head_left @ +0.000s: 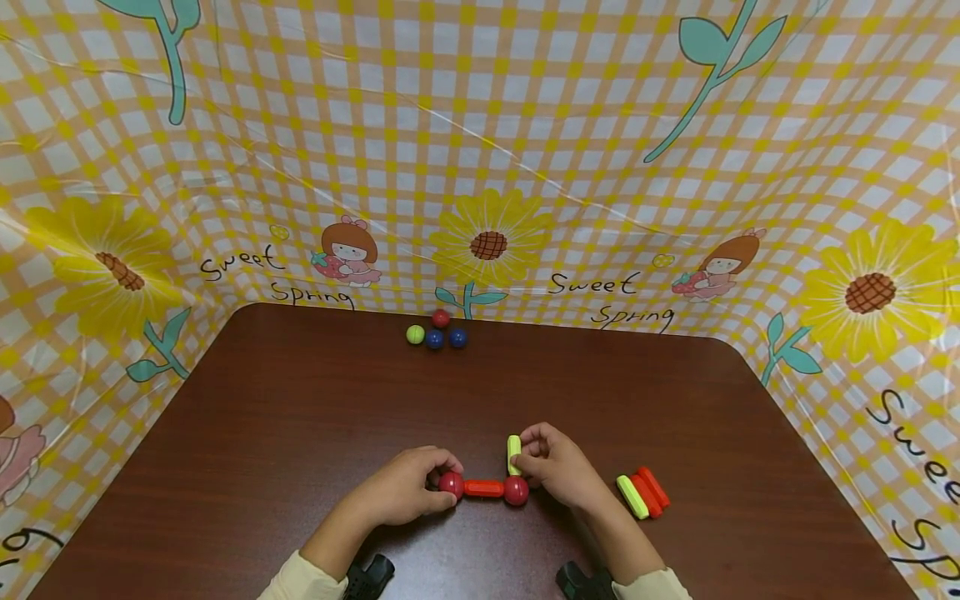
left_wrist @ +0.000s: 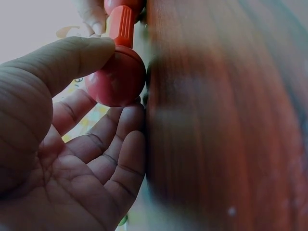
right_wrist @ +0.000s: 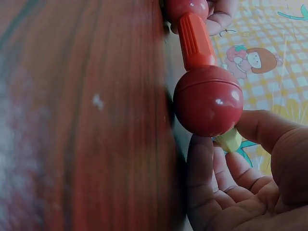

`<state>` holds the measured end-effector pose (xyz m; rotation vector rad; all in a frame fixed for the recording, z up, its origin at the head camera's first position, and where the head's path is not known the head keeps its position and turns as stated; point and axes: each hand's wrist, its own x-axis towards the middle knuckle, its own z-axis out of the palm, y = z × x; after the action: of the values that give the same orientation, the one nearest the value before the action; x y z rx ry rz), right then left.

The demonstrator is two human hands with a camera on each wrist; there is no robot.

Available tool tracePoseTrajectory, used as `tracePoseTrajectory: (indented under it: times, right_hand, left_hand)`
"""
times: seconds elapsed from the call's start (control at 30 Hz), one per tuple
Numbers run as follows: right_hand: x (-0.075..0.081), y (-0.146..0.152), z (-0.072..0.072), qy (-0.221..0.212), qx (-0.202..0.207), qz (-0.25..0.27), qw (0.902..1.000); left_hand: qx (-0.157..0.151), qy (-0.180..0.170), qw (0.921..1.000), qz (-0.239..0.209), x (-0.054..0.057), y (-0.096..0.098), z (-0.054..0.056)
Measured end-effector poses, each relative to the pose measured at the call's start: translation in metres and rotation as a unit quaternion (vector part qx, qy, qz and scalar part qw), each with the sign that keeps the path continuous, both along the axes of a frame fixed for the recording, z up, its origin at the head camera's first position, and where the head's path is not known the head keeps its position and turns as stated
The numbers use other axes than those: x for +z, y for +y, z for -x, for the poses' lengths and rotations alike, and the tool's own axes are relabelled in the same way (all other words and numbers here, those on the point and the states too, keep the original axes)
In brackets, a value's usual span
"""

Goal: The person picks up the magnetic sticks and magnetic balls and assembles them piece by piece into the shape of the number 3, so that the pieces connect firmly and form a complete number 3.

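Observation:
On the table, a red ridged rod (head_left: 483, 488) joins a left red ball (head_left: 452, 485) to a right red ball (head_left: 516, 491). My left hand (head_left: 412, 487) holds the left ball between thumb and fingers; the left wrist view shows the thumb lying over the ball (left_wrist: 118, 79) beside the rod (left_wrist: 121, 24). With thumb and fingers, my right hand (head_left: 555, 467) pinches a yellow-green rod (head_left: 513, 455) that points away from the right ball's far side. In the right wrist view, that ball (right_wrist: 208, 101) mostly hides the yellow-green rod (right_wrist: 229, 140).
To the right lie a loose yellow-green rod (head_left: 632, 497) and red rods (head_left: 654, 490) side by side. At the table's back edge sit a red ball (head_left: 440, 318), a green ball (head_left: 416, 334) and two blue balls (head_left: 458, 337). A checked cloth (head_left: 480, 125) surrounds the brown table (head_left: 300, 400).

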<state>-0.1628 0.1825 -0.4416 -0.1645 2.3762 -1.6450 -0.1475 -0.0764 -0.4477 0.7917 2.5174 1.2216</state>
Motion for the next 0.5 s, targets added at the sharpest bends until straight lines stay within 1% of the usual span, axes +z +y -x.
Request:
tracePoseTrajectory:
  times: [0.2,0.5]
  right_hand:
    - [-0.0015,0.0,-0.0002,-0.005,0.004,-0.002,1.0]
    - [-0.0055,-0.0007,0.0018,-0.006,-0.002,-0.004,1.0]
  left_hand:
    - [0.0,-0.009,1.0,0.001,0.0004,0.0002,0.0007]
    - [-0.001,-0.001,1.0,-0.001,0.0006,0.001,-0.0003]
